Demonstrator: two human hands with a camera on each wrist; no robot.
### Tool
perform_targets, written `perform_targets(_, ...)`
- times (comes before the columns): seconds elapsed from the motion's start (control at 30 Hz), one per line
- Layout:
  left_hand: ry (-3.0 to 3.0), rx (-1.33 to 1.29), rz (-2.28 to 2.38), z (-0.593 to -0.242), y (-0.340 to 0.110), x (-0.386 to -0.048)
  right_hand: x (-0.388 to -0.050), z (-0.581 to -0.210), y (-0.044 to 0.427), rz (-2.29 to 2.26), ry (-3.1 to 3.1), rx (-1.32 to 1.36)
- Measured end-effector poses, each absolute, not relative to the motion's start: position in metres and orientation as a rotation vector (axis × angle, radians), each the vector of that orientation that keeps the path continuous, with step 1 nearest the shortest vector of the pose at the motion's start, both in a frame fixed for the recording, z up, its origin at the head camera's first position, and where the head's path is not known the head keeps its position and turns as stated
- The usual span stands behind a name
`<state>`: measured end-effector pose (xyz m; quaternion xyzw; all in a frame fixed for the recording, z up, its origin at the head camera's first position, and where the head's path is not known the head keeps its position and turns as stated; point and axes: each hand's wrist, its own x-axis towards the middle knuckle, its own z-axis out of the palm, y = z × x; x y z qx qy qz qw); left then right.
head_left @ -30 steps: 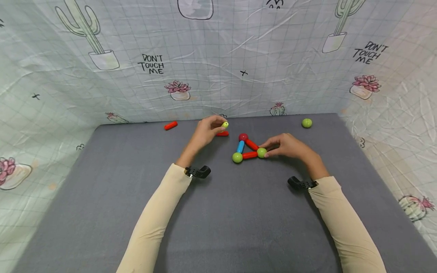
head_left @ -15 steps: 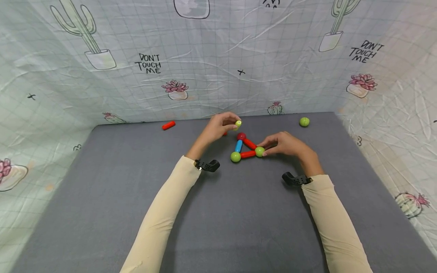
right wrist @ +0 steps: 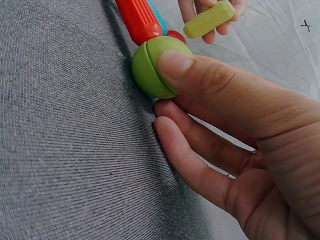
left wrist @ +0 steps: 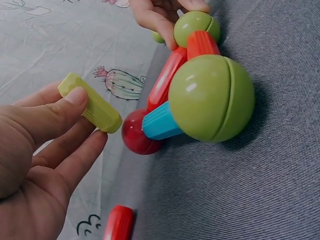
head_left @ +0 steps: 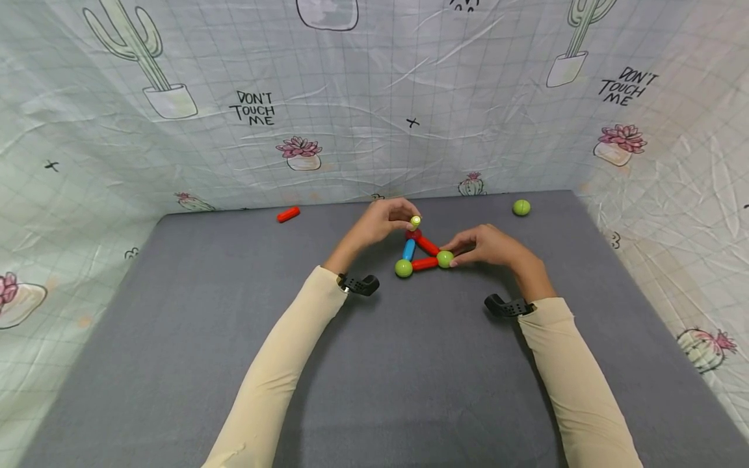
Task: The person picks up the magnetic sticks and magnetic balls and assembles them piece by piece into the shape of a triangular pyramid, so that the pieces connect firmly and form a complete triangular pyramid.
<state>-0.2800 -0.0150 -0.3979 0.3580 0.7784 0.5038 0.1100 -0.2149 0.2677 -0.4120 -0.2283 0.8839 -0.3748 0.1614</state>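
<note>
A triangle of balls and rods lies on the grey table: a red ball (left wrist: 141,132), two green balls, a blue rod (head_left: 408,249) and two red rods. My left hand (head_left: 386,220) pinches a yellow-green rod (left wrist: 91,103) between thumb and fingers, right by the red ball. In the left wrist view the rod's lower end is near that ball; whether they touch I cannot tell. My right hand (head_left: 488,247) grips the right green ball (right wrist: 159,67) with its thumb on top. The nearer green ball (head_left: 404,268) sits at the front corner, untouched.
A loose red rod (head_left: 288,214) lies at the back left of the table. Another red rod (left wrist: 119,223) shows below my left hand in the left wrist view. One more green ball (head_left: 521,207) rests at the back right. A patterned cloth (head_left: 363,97) hangs behind.
My left hand has carried the yellow-green rod rightward, then down to the red ball. The right hand keeps its grip on the green ball, and the triangle stays in place.
</note>
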Motion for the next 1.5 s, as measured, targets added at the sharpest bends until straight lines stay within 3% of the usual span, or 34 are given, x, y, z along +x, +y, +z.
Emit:
perform_targets(0.4,2.231,1.024,1.485,-0.401,-0.014,-0.279,-0.215,-0.414,0.268,-1.063,2.527,-0.66)
perform_targets(1.0,2.406,1.076,1.107,-0.418,-0.035,-0.286,-0.213,-0.412,0.267,-0.942,2.647,-0.755)
perform_targets(1.5,2.278,0.805,1.347,-0.425,-0.07,-0.265,-0.235,-0.398,0.245,-0.861,2.695,-0.904)
